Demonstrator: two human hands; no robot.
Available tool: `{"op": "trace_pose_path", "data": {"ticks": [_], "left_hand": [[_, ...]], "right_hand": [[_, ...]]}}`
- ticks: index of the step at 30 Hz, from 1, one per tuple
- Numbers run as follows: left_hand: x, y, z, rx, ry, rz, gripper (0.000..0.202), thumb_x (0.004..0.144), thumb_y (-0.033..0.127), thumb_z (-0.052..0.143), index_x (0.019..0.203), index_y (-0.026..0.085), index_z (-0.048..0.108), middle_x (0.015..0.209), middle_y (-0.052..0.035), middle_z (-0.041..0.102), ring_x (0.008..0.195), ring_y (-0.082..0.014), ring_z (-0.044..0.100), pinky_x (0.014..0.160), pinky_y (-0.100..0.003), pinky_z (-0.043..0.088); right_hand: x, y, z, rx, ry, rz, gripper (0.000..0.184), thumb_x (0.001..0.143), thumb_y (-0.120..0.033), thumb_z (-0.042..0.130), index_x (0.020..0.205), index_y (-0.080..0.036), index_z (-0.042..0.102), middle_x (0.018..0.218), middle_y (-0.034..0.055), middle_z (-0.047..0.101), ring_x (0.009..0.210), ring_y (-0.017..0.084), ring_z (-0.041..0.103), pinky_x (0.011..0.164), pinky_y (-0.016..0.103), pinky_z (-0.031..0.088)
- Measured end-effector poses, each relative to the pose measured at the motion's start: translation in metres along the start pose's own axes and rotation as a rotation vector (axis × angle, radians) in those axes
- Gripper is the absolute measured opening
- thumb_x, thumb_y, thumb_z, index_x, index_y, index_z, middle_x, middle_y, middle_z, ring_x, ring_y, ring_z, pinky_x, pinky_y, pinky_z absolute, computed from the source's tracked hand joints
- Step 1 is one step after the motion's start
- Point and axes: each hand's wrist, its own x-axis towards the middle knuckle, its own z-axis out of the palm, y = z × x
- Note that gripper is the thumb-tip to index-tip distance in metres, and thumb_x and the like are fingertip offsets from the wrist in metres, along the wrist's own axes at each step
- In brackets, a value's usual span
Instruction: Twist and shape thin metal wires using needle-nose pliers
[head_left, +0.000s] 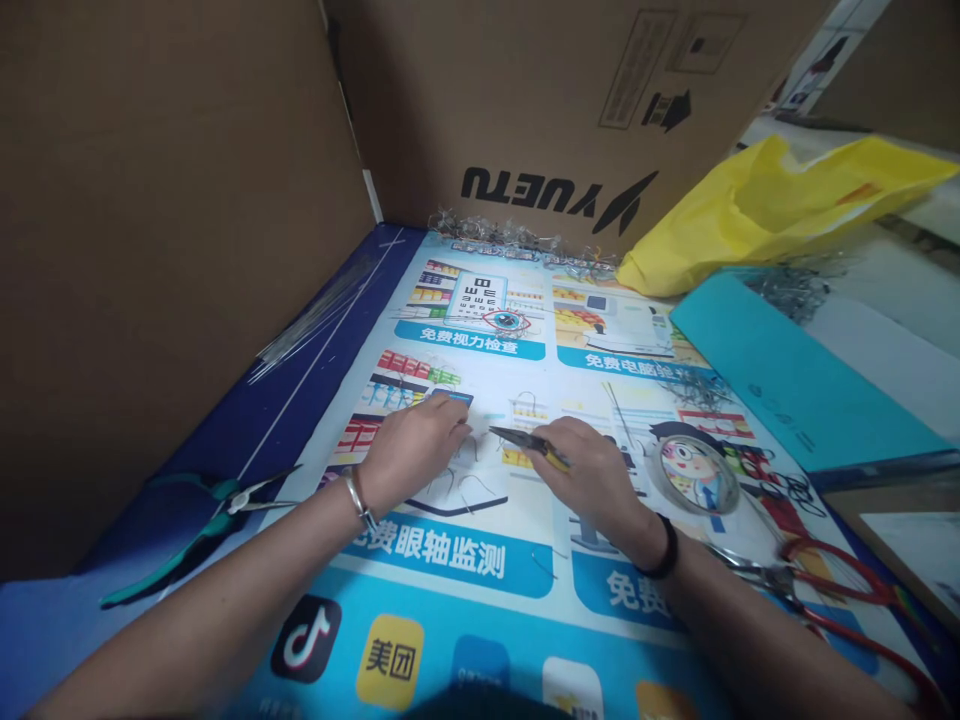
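My right hand (589, 470) is wrapped round a pair of pliers (517, 436) with yellow-and-black handles. The dark, narrow jaws point left, towards my left hand (416, 445). Its fingers are pinched together over the printed sheet (525, 555); whatever they hold is too small or hidden to name. A short gap separates the plier tips from those fingers. Thin bent wire pieces (466, 488) lie scattered below and between both hands. Beside my left forearm rests a second pair of pliers (225, 505) with green handles, its jaws apart.
Cardboard walls (525, 100) enclose the back and left. Tangled wire pieces (502, 232) line the back edge, and straight wires (315, 310) lie left. On the right are a roll of clear tape (656, 478), red-handled scissors (840, 590), a turquoise folder (795, 390) and a yellow bag (750, 215).
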Motion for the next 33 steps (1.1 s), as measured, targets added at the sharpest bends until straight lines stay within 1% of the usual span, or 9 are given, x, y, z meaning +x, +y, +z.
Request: {"op": "trace_pose_path", "data": {"ticks": [3, 4, 6, 8, 11, 16, 24, 29, 33], "left_hand": [[-0.008, 0.003, -0.011, 0.001, -0.060, 0.028, 0.022, 0.090, 0.027, 0.039, 0.084, 0.017, 0.058, 0.086, -0.0053, 0.062, 0.074, -0.0176, 0.058, 0.060, -0.027, 0.037], [-0.011, 0.005, -0.014, 0.012, -0.100, 0.043, 0.022, 0.090, 0.027, 0.039, 0.082, 0.017, 0.058, 0.084, -0.0049, 0.062, 0.071, -0.0172, 0.058, 0.058, -0.027, 0.036], [-0.018, 0.010, -0.015, 0.052, -0.166, 0.072, 0.023, 0.089, 0.028, 0.040, 0.079, 0.017, 0.058, 0.079, -0.0046, 0.062, 0.065, -0.0169, 0.056, 0.053, -0.027, 0.031], [-0.024, 0.014, -0.013, 0.098, -0.193, 0.091, 0.024, 0.089, 0.031, 0.041, 0.079, 0.016, 0.058, 0.077, -0.0053, 0.062, 0.061, -0.0168, 0.054, 0.049, -0.027, 0.026], [-0.028, 0.017, -0.005, 0.141, -0.191, 0.100, 0.024, 0.089, 0.032, 0.042, 0.084, 0.015, 0.058, 0.077, -0.0074, 0.062, 0.060, -0.0166, 0.053, 0.048, -0.027, 0.021], [-0.029, 0.018, 0.002, 0.174, -0.195, 0.118, 0.019, 0.088, 0.022, 0.040, 0.088, 0.014, 0.058, 0.079, -0.0090, 0.061, 0.059, -0.0158, 0.052, 0.047, -0.028, 0.020], [-0.031, 0.021, 0.005, 0.193, -0.210, 0.165, 0.019, 0.082, 0.011, 0.039, 0.090, 0.013, 0.056, 0.077, -0.0100, 0.060, 0.055, -0.0168, 0.050, 0.047, -0.029, 0.018], [-0.031, 0.021, 0.005, 0.176, -0.195, 0.181, 0.019, 0.081, 0.009, 0.038, 0.092, 0.012, 0.053, 0.075, -0.0102, 0.058, 0.056, -0.0162, 0.049, 0.047, -0.029, 0.018], [-0.027, 0.018, -0.002, 0.091, -0.190, 0.112, 0.015, 0.087, 0.018, 0.036, 0.092, 0.013, 0.050, 0.065, -0.0064, 0.056, 0.048, -0.0136, 0.044, 0.045, -0.028, 0.015]], "right_hand": [[0.003, -0.004, -0.008, -0.037, -0.075, 0.023, 0.015, 0.082, -0.027, 0.055, 0.089, -0.017, 0.064, 0.088, 0.0071, 0.065, 0.084, 0.019, 0.059, 0.074, 0.029, 0.046], [0.005, -0.007, -0.014, -0.063, -0.141, 0.029, 0.014, 0.082, -0.027, 0.055, 0.088, -0.018, 0.064, 0.088, 0.0067, 0.066, 0.084, 0.020, 0.059, 0.073, 0.029, 0.045], [0.009, -0.015, -0.027, -0.116, -0.333, 0.044, 0.015, 0.082, -0.030, 0.055, 0.089, -0.020, 0.065, 0.087, 0.0052, 0.066, 0.083, 0.020, 0.060, 0.068, 0.029, 0.044], [0.012, -0.023, -0.040, -0.148, -0.487, 0.041, 0.015, 0.081, -0.032, 0.056, 0.086, -0.022, 0.065, 0.084, 0.0037, 0.066, 0.081, 0.020, 0.061, 0.064, 0.028, 0.043], [0.013, -0.033, -0.052, -0.224, -0.614, 0.041, 0.016, 0.082, -0.033, 0.055, 0.084, -0.021, 0.065, 0.083, 0.0041, 0.066, 0.079, 0.021, 0.061, 0.062, 0.028, 0.040], [0.014, -0.039, -0.054, -0.304, -0.638, 0.032, 0.017, 0.083, -0.033, 0.053, 0.083, -0.020, 0.064, 0.082, 0.0050, 0.066, 0.077, 0.021, 0.062, 0.058, 0.027, 0.037], [0.021, -0.046, -0.053, -0.286, -0.658, 0.021, 0.016, 0.081, -0.033, 0.054, 0.078, -0.020, 0.063, 0.078, 0.0035, 0.066, 0.073, 0.019, 0.061, 0.055, 0.026, 0.032], [0.025, -0.043, -0.053, -0.232, -0.700, 0.037, 0.019, 0.082, -0.036, 0.053, 0.078, -0.020, 0.062, 0.079, 0.0040, 0.066, 0.075, 0.020, 0.061, 0.057, 0.027, 0.033], [0.027, -0.034, -0.056, -0.060, -0.745, 0.113, 0.025, 0.083, -0.041, 0.051, 0.085, -0.020, 0.064, 0.085, 0.0039, 0.067, 0.077, 0.020, 0.061, 0.061, 0.027, 0.036]]}}
